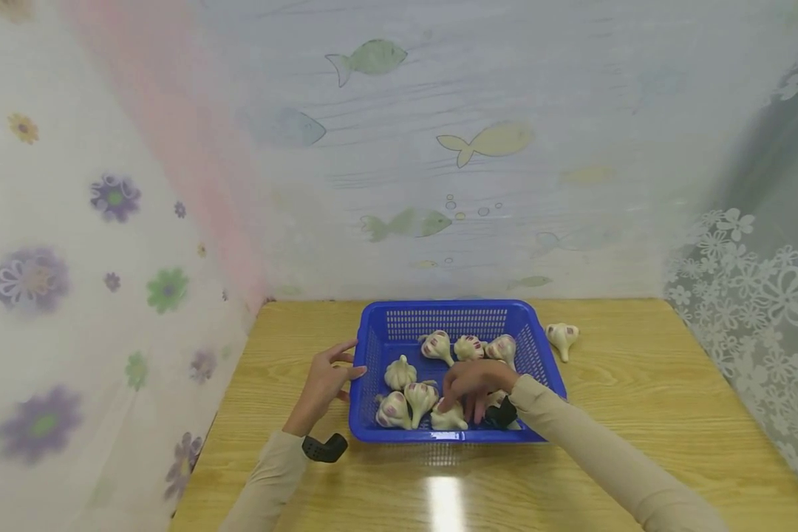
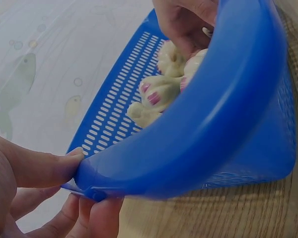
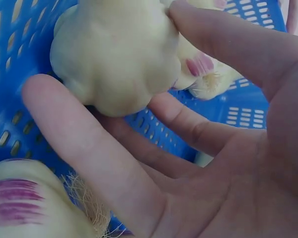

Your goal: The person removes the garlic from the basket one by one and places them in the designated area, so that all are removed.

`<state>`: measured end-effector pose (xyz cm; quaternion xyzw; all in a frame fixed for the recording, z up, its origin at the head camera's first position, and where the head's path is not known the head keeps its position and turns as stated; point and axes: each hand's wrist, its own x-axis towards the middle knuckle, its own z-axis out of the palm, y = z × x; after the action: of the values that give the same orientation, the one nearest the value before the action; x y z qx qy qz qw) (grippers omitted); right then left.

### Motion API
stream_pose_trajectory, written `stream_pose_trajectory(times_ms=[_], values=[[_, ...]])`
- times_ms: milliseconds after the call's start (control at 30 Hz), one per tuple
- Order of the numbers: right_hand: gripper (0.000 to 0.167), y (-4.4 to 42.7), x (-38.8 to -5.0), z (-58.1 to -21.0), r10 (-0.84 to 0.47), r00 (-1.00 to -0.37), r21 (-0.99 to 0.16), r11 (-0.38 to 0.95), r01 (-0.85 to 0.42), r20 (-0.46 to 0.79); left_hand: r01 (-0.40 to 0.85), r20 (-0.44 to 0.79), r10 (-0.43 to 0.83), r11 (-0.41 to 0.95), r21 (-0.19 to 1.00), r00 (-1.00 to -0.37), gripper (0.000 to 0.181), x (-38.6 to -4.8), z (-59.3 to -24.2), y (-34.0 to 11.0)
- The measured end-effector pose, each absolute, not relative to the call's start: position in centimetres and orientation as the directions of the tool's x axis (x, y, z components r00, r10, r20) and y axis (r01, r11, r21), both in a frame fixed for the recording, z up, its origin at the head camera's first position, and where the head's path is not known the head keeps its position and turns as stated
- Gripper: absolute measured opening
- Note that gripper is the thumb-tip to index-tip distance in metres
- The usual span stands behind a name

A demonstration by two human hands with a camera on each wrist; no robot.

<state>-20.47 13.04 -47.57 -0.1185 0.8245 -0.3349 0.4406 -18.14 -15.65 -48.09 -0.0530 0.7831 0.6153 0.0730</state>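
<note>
A blue plastic basket point(image 1: 447, 436) with slotted walls stands on the table, with several garlic bulbs point(image 1: 400, 374) inside, pale with purple streaks. My left hand point(image 1: 324, 384) grips the basket's left rim; in the left wrist view its thumb point(image 2: 54, 166) lies on top and the fingers are beneath. Inside the basket, near its front wall, my right hand point(image 1: 475, 382) reaches down among the bulbs. The right wrist view has its thumb against one garlic bulb point(image 3: 116, 59), fingers around the underside and the index finger stretched out. Another bulb point(image 3: 32, 203) with stringy roots lies beside that finger.
One garlic bulb point(image 1: 562, 338) lies on the wooden table point(image 1: 625, 391) outside the basket, to its right. Behind the table hangs a pale curtain point(image 1: 399, 177) printed with fish. Flowered sheets point(image 1: 113, 325) close off both sides.
</note>
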Motion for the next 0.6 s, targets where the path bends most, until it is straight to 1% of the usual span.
stream_pose_trajectory(times_ms=[300, 600], values=[[0.029, 12.7, -20.6, -48.3, -0.548, -0.554, -0.728, 0.666, 0.165, -0.627, -0.188, -0.192, -0.007, 0.235, 0.954, -0.981, 0.054, -18.0, -48.1, -15.9], [0.032, 12.9, -21.2, -49.0, -0.572, -0.554, -0.763, 0.614, 0.200, -0.605, -0.178, -0.184, 0.002, 0.240, 0.954, -0.983, 0.054, -18.1, -48.0, -15.6]])
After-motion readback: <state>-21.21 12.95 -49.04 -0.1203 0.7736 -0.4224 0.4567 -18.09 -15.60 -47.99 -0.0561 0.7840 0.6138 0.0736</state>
